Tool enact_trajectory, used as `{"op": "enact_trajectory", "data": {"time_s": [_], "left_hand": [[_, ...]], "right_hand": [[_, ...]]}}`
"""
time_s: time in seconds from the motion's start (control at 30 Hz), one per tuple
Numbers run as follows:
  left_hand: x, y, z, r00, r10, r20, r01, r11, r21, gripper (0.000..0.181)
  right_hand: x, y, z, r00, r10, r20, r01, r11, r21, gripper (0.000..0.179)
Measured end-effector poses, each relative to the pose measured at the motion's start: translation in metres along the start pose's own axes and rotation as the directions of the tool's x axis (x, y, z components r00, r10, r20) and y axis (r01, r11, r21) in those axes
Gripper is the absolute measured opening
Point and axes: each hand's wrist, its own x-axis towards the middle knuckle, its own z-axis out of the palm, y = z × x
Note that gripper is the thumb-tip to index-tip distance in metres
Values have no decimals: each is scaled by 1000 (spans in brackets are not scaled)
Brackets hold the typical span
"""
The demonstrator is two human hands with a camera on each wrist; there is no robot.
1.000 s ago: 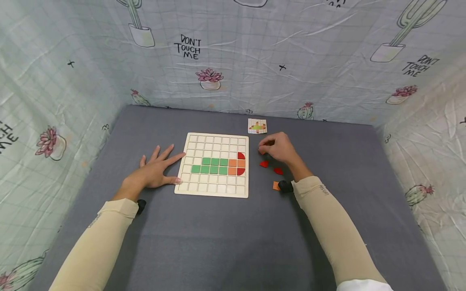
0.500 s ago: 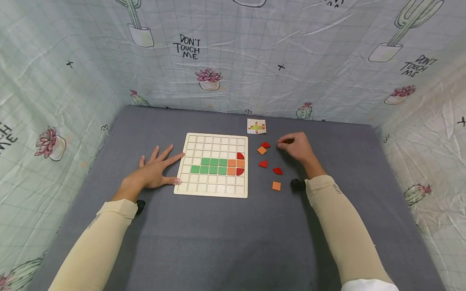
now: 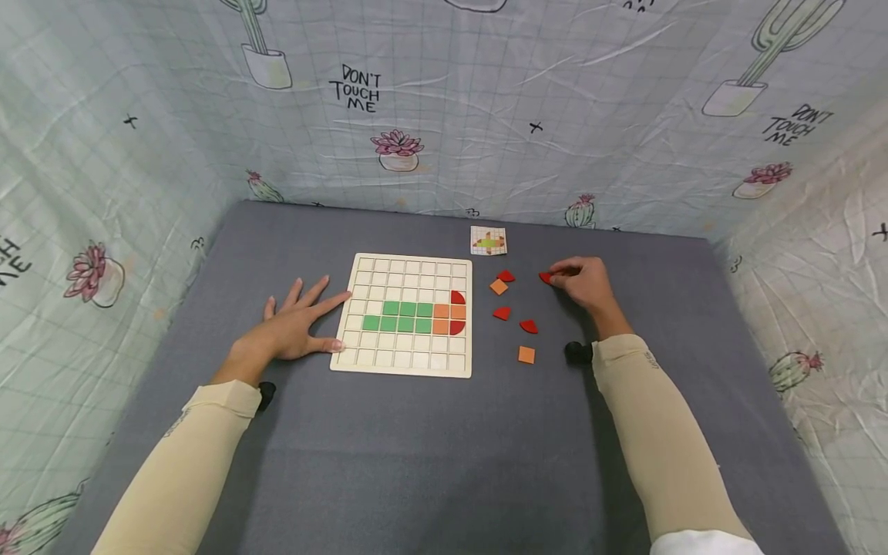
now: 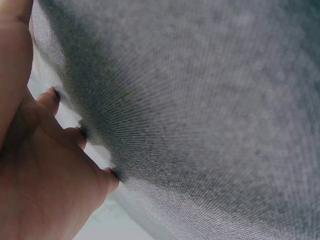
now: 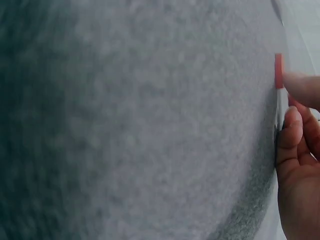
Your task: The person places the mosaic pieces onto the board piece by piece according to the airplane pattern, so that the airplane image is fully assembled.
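Note:
A pale wooden grid board (image 3: 402, 360) lies on the table. It bears green square tiles (image 3: 408, 316), a few orange squares (image 3: 442, 317) and two red quarter-circle tiles (image 3: 458, 297) at the right. My left hand (image 3: 287, 327) rests with fingers spread, thumb and index finger touching the board's left edge. Right of the board, my right hand (image 3: 584, 284) pinches a red quarter-circle tile (image 3: 545, 277) between thumb and fingers, low over the cloth. The right wrist view shows this red tile (image 5: 278, 71) edge-on by the fingertips.
Between board and right hand lie loose red tiles (image 3: 529, 327) and orange squares (image 3: 526, 354); one orange square (image 3: 499, 287) touches a red tile (image 3: 506, 275). A small pattern card (image 3: 489, 240) lies behind them. Printed cloth walls (image 3: 458, 116) stand around the grey table (image 3: 416, 455).
My right hand has moved right, away from the loose tiles, uncovering a red and an orange one. A red tile now shows at its fingertips. My left hand stays put.

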Motion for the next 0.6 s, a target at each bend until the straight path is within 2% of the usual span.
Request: {"op": "enact_trajectory", "data": {"time_s": [0.27,0.6], "left_hand": [[0,2,-1,1000,3,7,-3,1000,-8,101],[-2,4,-3,1000,3,10,-3,1000,-11,100]], "right_hand": [[1,5,-4,998,7,61,-7,1000,5,29],[5,5,-5,994,12,105,-6,998,-60,31]]}}
